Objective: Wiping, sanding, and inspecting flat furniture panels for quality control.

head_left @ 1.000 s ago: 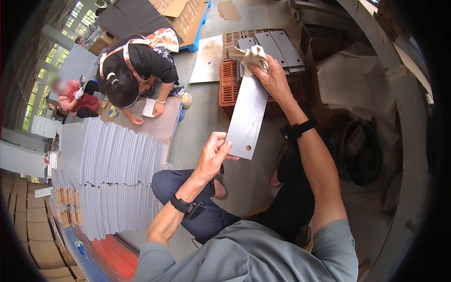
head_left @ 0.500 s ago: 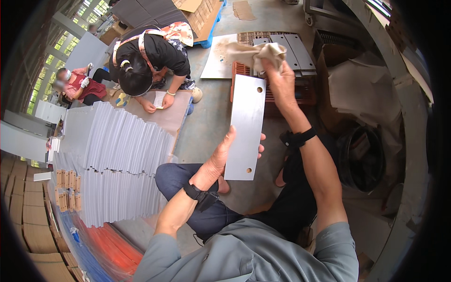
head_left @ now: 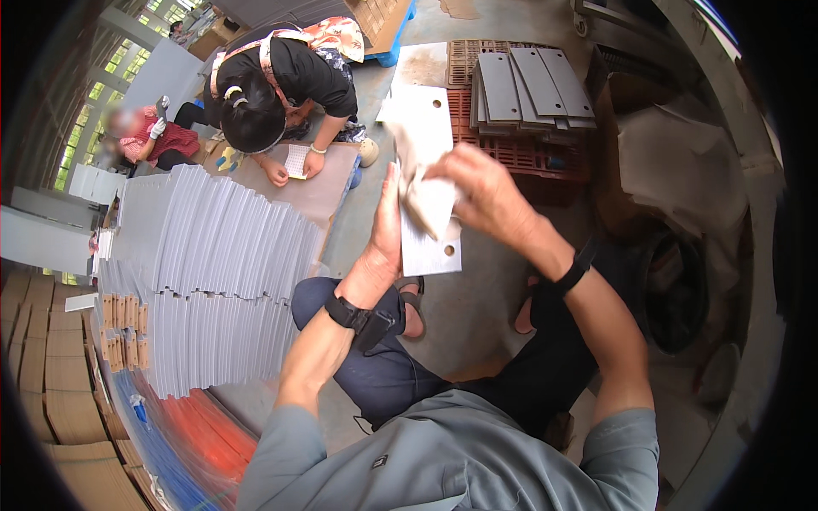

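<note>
Silver-grey panel (head_left: 426, 258) tilts at the near left of the red crate (head_left: 461, 111), clamped in the left hand's (head_left: 385, 232) fingers, as right-hand (head_left: 492, 189) fingers, closed on a pale cloth (head_left: 423, 194) lifted clear moments earlier, press it back, suggesting wiping resumes.

The cloth (head_left: 429, 194) has moved to the middle of the panel (head_left: 426, 258)
</note>
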{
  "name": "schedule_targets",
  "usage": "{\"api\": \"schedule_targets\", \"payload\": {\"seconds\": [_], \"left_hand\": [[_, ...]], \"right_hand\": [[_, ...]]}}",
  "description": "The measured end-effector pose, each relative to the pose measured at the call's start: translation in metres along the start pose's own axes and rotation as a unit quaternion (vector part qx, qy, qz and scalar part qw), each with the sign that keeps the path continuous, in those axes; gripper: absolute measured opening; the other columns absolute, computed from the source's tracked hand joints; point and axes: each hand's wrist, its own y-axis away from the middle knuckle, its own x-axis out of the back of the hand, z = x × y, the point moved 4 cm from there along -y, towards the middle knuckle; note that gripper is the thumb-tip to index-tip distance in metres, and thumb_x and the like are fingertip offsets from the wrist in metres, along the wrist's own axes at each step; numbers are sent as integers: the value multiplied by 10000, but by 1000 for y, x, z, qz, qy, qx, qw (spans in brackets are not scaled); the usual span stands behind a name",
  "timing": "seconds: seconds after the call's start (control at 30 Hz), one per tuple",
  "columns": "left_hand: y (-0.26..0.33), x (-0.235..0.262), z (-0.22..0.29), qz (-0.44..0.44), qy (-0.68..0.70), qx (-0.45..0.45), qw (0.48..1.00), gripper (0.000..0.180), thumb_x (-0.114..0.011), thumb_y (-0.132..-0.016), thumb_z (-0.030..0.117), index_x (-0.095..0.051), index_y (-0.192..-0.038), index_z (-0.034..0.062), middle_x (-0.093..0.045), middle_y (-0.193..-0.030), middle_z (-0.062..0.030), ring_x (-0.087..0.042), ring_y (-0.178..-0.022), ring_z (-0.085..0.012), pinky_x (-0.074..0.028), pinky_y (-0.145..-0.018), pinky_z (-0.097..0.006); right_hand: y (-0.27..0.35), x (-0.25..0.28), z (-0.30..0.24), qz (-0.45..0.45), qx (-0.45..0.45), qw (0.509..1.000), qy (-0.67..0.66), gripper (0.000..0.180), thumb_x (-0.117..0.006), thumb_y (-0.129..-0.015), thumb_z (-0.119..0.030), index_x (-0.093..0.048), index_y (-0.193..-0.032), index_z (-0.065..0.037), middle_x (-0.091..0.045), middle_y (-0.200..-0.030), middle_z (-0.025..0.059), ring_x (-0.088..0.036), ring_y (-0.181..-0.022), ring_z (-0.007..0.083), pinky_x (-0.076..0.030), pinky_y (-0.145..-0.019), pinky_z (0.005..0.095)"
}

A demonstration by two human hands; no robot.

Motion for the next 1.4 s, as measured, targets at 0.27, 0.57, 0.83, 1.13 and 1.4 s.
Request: {"api": "schedule_targets", "payload": {"seconds": [0.27, 0.57, 0.83, 1.13, 1.4], "left_hand": [[13, -15, -16, -96, -40, 33, 994, 760, -277, -1061, 657, -404, -1511, 57, -624, -1302, -177, -685, -1059, -325, -602, -875, -475], [6, 20, -9, -74, -56, -17, 995, 748, -179, -1081, 604, -436, -1500, 39, -584, -1391, -175, -606, -1259, -285, -532, -1068, -428], [22, -2, -18, -51, -109, 63, 991, 837, -229, -1040, 703, -436, -1448, 2, -653, -1182, -207, -714, -942, -318, -613, -800, -432], [15, -15, -16, 32, -50, 3, 998, 778, -261, -1066, 652, -410, -1496, 20, -616, -1316, -160, -647, -1185, -252, -559, -1010, -400], [20, -1, -10, -42, -61, 25, 997, 740, -290, -1066, 634, -463, -1451, 26, -601, -1323, -208, -649, -1151, -310, -546, -1025, -464]], "right_hand": [[-12, 18, 27, 109, -34, 992, 47, 434, -626, -672, 149, -661, -1068, -25, -581, -965, 152, -622, -937, 362, -539, -836, 428], [30, -34, -19, -57, 50, 997, 9, 472, -727, -651, 59, -646, -1095, -80, -597, -1007, 80, -604, -980, 301, -481, -896, 428], [-21, 21, 54, 127, -15, 989, 74, 426, -712, -665, 102, -678, -1061, -51, -617, -986, 109, -624, -957, 319, -525, -834, 430], [16, 0, 27, -6, -23, 999, 43, 421, -722, -658, 55, -659, -1053, -77, -605, -1015, 94, -614, -998, 330, -504, -885, 440], [40, -34, -31, -100, 93, 989, 56, 335, -761, -708, -96, -643, -1014, -165, -573, -962, 6, -605, -939, 208, -447, -771, 367]]}}
